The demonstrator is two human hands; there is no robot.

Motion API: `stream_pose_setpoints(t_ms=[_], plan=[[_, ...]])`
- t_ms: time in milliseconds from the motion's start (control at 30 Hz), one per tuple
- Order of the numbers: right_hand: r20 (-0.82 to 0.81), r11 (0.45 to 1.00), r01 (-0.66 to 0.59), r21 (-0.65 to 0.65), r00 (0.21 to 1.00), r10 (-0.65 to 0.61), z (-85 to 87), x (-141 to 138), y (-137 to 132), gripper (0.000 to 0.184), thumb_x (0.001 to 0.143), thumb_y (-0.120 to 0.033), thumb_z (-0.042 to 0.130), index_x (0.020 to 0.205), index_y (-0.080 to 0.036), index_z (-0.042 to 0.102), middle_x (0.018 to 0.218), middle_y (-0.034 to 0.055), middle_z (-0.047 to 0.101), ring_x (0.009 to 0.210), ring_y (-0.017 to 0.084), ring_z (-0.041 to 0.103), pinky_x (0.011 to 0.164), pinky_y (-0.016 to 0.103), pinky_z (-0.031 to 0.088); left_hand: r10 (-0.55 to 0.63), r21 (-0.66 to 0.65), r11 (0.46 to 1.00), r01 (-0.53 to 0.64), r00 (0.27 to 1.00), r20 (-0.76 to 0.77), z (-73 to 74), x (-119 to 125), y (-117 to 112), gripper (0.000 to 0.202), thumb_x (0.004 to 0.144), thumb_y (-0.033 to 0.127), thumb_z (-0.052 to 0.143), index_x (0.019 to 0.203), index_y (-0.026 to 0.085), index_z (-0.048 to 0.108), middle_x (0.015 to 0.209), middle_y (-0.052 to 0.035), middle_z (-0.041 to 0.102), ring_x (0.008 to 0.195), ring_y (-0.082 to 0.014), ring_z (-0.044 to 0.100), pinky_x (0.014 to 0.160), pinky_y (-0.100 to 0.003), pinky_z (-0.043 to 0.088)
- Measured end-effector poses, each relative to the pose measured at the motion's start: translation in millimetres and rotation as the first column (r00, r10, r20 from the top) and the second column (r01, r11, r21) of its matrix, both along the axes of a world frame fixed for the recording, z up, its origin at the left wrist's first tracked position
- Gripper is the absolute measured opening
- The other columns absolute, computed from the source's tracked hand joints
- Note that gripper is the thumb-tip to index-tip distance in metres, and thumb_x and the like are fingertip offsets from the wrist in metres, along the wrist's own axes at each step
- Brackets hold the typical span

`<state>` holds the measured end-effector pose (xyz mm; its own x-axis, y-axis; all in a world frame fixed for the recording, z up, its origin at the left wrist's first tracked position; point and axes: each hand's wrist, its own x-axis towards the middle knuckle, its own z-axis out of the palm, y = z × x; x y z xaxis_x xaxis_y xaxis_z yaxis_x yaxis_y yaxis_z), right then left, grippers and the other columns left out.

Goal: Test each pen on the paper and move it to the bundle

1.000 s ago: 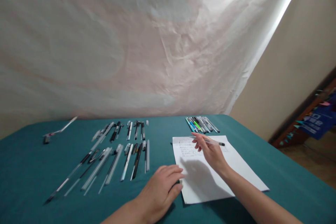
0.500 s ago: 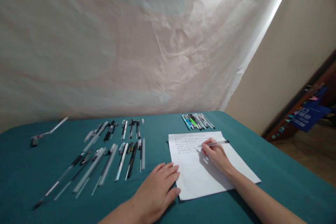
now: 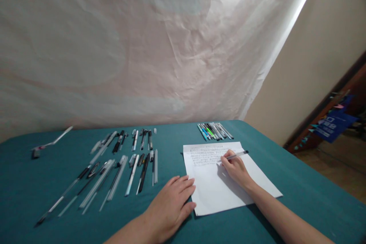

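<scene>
Handwritten lines (image 3: pixel 206 154) filled the upper part of the paper (image 3: pixel 210 196) on the bench (image 3: pixel 171 141); what showed lower down was blank. The right hand (image 3: pixel 235 167) pinched a pen (image 3: pixel 238 155) by the writing, while the left hand (image 3: pixel 171 201) lay fingers extended at the paper's left edge.

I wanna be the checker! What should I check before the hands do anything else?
1. Pen held in the right hand: ok.
2. Left hand at the paper's left edge: ok.
3. Left hand pressing hard enough to steady the paper: cannot tell.
4. Bare space below the writing: ok, plenty.
5. Pen tip touching the paper: cannot tell, too small.
6. Loose pens and parts on the left gathered together: not ok, spread in two rows.
</scene>
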<state>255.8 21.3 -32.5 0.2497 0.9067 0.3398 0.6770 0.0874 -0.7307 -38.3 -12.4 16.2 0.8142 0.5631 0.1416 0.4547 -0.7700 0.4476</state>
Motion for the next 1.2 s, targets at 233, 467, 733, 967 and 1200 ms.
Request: stream_pose_setpoints(t_ms=[233, 467, 733, 967, 1200], plan=[[-0.061, 0.998, -0.065, 0.024, 0.996, 0.066, 0.6, -3.7, -1.2, 0.017, 0.075, -0.028, 0.049, 0.06, -0.02, 0.045, 0.049, -0.0047, 0.043, 0.045, 0.01, 0.04, 0.045, 0.024, 0.028, 0.008, 0.003, 1.0, -0.008, 1.0, -0.01, -4.5, 2.4, -0.2, 0.041, 0.092, 0.042, 0.031, 0.129, 0.027, 0.041, 0.137, -0.0028, 0.04, 0.127, -0.0203, 0.032, 0.106, -0.044, 0.024], [-0.09, 0.998, -0.05, 0.038, 0.995, 0.053, 4.1, -5.1, -1.9, 0.015, 0.073, -0.026, 0.05, 0.059, -0.021, 0.045, 0.049, -0.0048, 0.042, 0.046, 0.011, 0.04, 0.046, 0.024, 0.028, 0.002, -0.001, 1.0, -0.002, 1.0, 0.002, -3.8, 2.4, -0.3, 0.041, 0.092, 0.041, 0.031, 0.129, 0.027, 0.041, 0.136, -0.0031, 0.042, 0.127, -0.0207, 0.033, 0.105, -0.044, 0.024], [-0.089, 0.999, -0.055, 0.004, 0.994, 0.055, 5.0, -5.4, -2.6, 0.016, 0.075, -0.028, 0.049, 0.06, -0.02, 0.046, 0.047, -0.0047, 0.044, 0.044, 0.01, 0.04, 0.045, 0.024, 0.028, 0.015, 0.009, 1.0, -0.015, 1.0, 0.004, -4.2, 2.3, 0.0, 0.04, 0.091, 0.041, 0.033, 0.127, 0.027, 0.043, 0.136, -0.0024, 0.042, 0.126, -0.0206, 0.034, 0.105, -0.043, 0.025], [-0.041, 0.999, -0.035, 0.025, 0.998, 0.036, 4.2, -4.0, -1.6, 0.017, 0.075, -0.026, 0.047, 0.06, -0.02, 0.044, 0.05, -0.0047, 0.043, 0.046, 0.011, 0.04, 0.047, 0.024, 0.029, 0.003, 0.003, 1.0, -0.003, 1.0, -0.009, -2.7, 2.9, -0.5, 0.041, 0.092, 0.041, 0.031, 0.128, 0.026, 0.042, 0.136, -0.0031, 0.042, 0.127, -0.0202, 0.033, 0.106, -0.043, 0.024], [-0.077, 0.997, -0.059, 0.054, 0.995, 0.063, 5.8, -7.2, -3.8, 0.016, 0.075, -0.026, 0.049, 0.06, -0.021, 0.044, 0.05, -0.0048, 0.04, 0.047, 0.011, 0.037, 0.046, 0.024, 0.026, 0.001, -0.004, 1.0, -0.002, 1.0, -0.007, -1.9, 2.9, -0.8, 0.041, 0.092, 0.042, 0.031, 0.128, 0.026, 0.042, 0.136, -0.0036, 0.042, 0.127, -0.0208, 0.033, 0.105, -0.044, 0.024]])
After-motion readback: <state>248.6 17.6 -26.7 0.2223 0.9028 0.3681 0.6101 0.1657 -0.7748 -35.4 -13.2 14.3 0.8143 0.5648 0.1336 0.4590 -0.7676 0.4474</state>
